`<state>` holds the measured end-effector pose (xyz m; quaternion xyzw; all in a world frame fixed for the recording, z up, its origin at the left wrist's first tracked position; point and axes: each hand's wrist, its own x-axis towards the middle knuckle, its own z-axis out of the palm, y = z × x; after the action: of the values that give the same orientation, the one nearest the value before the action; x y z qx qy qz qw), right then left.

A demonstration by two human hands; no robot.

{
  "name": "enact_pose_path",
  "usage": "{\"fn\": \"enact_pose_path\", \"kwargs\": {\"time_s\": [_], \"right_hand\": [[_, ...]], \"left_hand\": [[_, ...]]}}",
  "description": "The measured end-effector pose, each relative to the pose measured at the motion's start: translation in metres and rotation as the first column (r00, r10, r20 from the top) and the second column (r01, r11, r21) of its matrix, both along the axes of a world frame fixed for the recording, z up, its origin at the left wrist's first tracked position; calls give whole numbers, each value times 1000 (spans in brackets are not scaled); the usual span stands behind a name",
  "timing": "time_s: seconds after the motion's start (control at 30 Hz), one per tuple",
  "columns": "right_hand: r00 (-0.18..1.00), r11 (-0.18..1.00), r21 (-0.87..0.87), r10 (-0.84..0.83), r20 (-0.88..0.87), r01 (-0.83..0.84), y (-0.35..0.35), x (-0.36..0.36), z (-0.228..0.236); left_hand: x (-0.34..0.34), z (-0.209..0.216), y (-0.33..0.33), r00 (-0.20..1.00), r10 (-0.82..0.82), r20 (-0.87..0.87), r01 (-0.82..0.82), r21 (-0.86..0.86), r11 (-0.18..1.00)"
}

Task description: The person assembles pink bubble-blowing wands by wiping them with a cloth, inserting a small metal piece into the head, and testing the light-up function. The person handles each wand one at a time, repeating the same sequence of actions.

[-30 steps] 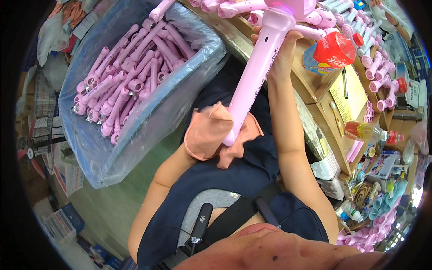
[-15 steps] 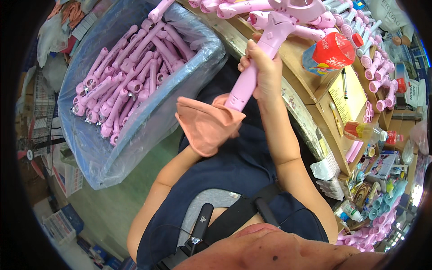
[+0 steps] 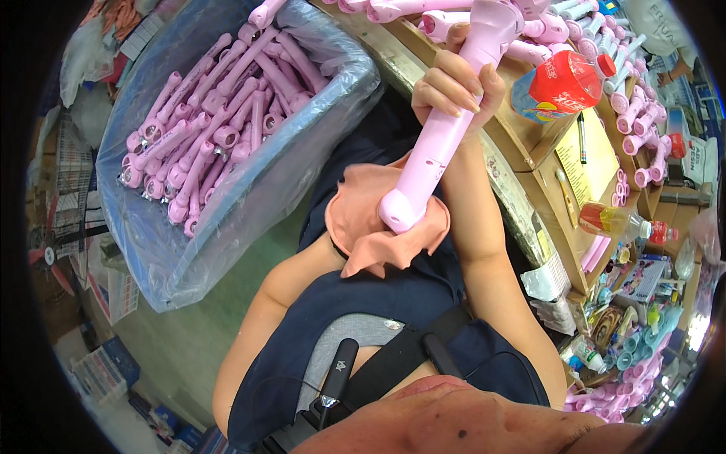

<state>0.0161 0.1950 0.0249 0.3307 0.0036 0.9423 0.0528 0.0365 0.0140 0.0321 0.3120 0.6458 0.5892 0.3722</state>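
My right hand [image 3: 454, 91] is wrapped round a long pink plastic handle-shaped piece [image 3: 437, 144]. The piece slants down, and its rounded lower end rests against a peach-coloured cloth [image 3: 359, 200]. That cloth is spread beneath the end, with its edges hanging loose. My left forearm [image 3: 306, 266] reaches up behind the cloth, which drapes over my left hand, holds there in the air and hides the fingers. The wider upper end of the pink piece runs up among other pink parts at the top of the view.
At left stands a bin lined with a blue plastic bag [image 3: 219, 216], holding many similar pink pieces [image 3: 215, 102]. The workbench [image 3: 518, 140] at right carries a red-labelled bottle [image 3: 556, 87], a yellow sheet [image 3: 586, 163] with a pen, another bottle [image 3: 605, 219] and more pink parts.
The pink piece has turned and shifted, so its lower end shows in front of the cloth rather than wrapped in it. The cloth has moved right and spread; my right hand's grip has rolled over.
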Motion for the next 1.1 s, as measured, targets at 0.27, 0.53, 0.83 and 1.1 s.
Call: {"fn": "enact_pose_path", "kwargs": {"time_s": [0.27, 0.53, 0.83, 1.1], "right_hand": [[972, 979, 64, 199, -121, -193, 8, -4, -9], [655, 241, 860, -566, 501, -449, -49, 80, 0], [563, -477, 812, -793, -233, -336, -84, 95, -14], [592, -488, 739, -792, -151, -465, -92, 100, -20]], "left_hand": [[-3, -33, 5, 985, -6, -171, 25, 105, 994], [-58, -18, -14, 561, 8, 828, -637, 425, 644], [-52, 25, 13, 734, 508, 451, -664, 319, 676], [-52, -3, 8, 632, 588, 505, -768, 307, 563]]}}
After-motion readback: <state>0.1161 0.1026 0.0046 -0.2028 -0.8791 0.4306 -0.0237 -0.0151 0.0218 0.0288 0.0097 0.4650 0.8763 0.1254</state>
